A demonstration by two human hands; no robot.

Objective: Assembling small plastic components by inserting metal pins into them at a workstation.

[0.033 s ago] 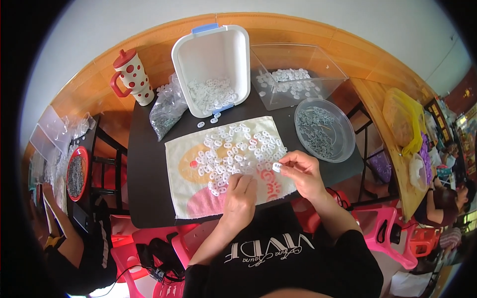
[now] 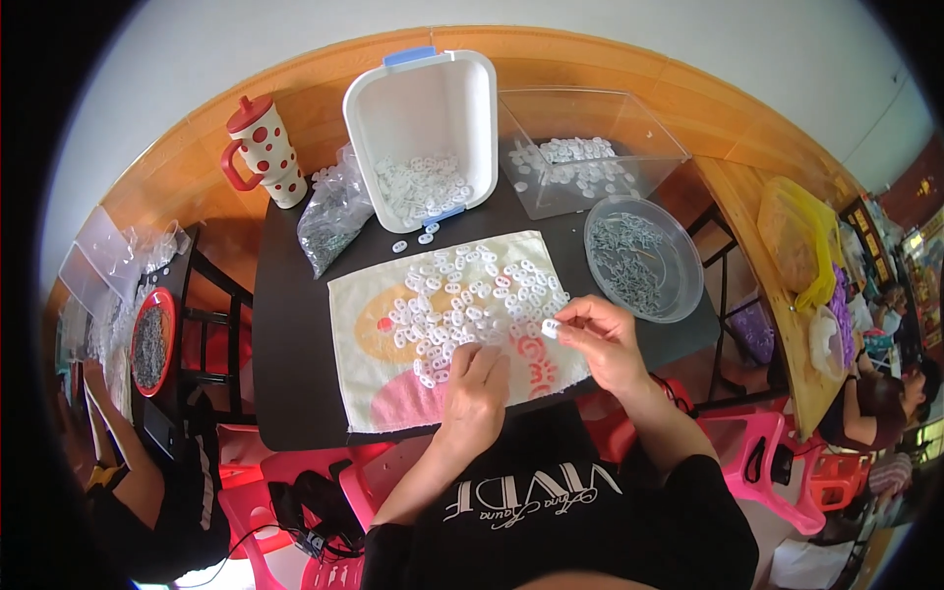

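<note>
My right hand (image 2: 602, 339) pinches a small white oval plastic piece (image 2: 551, 328) with dark marks on it between thumb and fingertips, just above the right side of the cloth. At the near edge of a loose heap of similar white oval pieces (image 2: 457, 315), my left hand (image 2: 478, 388) rests with its fingers curled together and pointing down. Whatever those fingers hold, if anything, is hidden under them. The heap is spread over a cream cloth (image 2: 359, 393) with yellow and pink patches, which lies on a dark table (image 2: 295, 393).
Behind the cloth stands a tilted white bin (image 2: 423, 108) with white pieces inside. Right of it are a clear box (image 2: 551, 197) and a round clear tub (image 2: 678, 285) of thin grey pieces. A plastic bag (image 2: 332, 216) and a red-dotted tumbler (image 2: 267, 157) stand left. A person (image 2: 147, 492) sits at far left.
</note>
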